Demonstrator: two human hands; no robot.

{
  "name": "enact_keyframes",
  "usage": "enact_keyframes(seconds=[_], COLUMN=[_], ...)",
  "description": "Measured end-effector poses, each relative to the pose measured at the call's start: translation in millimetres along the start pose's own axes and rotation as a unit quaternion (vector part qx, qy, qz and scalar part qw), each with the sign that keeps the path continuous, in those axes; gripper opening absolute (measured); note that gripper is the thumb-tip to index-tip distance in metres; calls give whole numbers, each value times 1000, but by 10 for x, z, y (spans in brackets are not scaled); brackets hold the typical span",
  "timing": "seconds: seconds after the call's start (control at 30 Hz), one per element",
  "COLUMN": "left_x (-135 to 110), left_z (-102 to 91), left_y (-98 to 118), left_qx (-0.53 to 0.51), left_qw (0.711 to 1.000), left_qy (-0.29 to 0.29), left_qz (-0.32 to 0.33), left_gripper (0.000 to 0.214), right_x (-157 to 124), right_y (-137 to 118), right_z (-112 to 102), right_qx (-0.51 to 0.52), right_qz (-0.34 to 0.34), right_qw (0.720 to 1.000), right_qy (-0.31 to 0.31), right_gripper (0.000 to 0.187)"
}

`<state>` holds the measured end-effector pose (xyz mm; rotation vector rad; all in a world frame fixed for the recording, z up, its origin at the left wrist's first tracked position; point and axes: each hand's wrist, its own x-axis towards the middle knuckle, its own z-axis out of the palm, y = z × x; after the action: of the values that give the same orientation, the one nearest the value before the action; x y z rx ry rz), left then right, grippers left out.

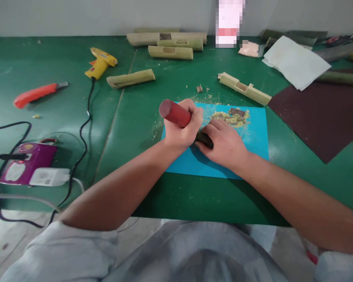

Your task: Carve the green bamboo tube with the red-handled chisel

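My left hand (182, 127) is wrapped round the red handle of a tool (175, 112) whose dark lower part (204, 139) runs under my right hand (223, 143). The right hand is curled over that dark part and presses down on the blue sheet (253, 137); what lies beneath its fingers is hidden. Just beyond the fingers, yellowish shavings (229, 117) and a small dark chip (237, 112) lie on the sheet.
Cut bamboo pieces lie at the back (170, 52), middle left (131, 78) and right (244, 89). A yellow glue gun (100, 64), an orange utility knife (35, 94), a purple power strip (26, 162) with cables, white paper (295, 60) and a dark sandpaper sheet (320, 115) rest on the green table (135, 129).
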<state>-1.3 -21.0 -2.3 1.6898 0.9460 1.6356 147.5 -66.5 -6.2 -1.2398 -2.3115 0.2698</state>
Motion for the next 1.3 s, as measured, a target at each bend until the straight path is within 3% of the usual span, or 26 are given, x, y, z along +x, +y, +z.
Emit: enact_keyframes(seconds=[0.1, 0.3, 0.43, 0.63, 0.77, 0.87, 1.17, 1.3], left_x=[7, -25, 16, 36, 9, -17, 2, -2], left_z=[1, 48, 51, 47, 40, 2, -53, -25], left_y=[34, 64, 20, 40, 14, -12, 38, 41], left_qx=[-15, -50, -79, -65, -63, -45, 0, -22], left_qw=[1000, 996, 988, 993, 995, 998, 1000, 999], left_qy=[-12, 33, 111, 75, 74, 35, -31, -5], left_qz=[-13, -66, -67, -63, -22, 8, 4, -35], left_gripper=[56, 53, 51, 55, 51, 49, 54, 53], right_x=[4, 17, 17, 15, 6, -5, -12, -13], right_y=[-7, 41, 38, 13, 17, 18, 9, -16], right_z=[3, -34, -47, -45, -31, -18, -7, 2], right_qx=[23, 85, 70, 56, 57, 58, 61, 78], right_qz=[-4, 30, 42, 41, 33, 24, 17, 4], right_qw=[1000, 996, 997, 997, 998, 998, 998, 997], right_qy=[-12, -11, -14, -20, -9, -2, -10, -17], right_gripper=[13, 13, 12, 13, 12, 11, 11, 13])
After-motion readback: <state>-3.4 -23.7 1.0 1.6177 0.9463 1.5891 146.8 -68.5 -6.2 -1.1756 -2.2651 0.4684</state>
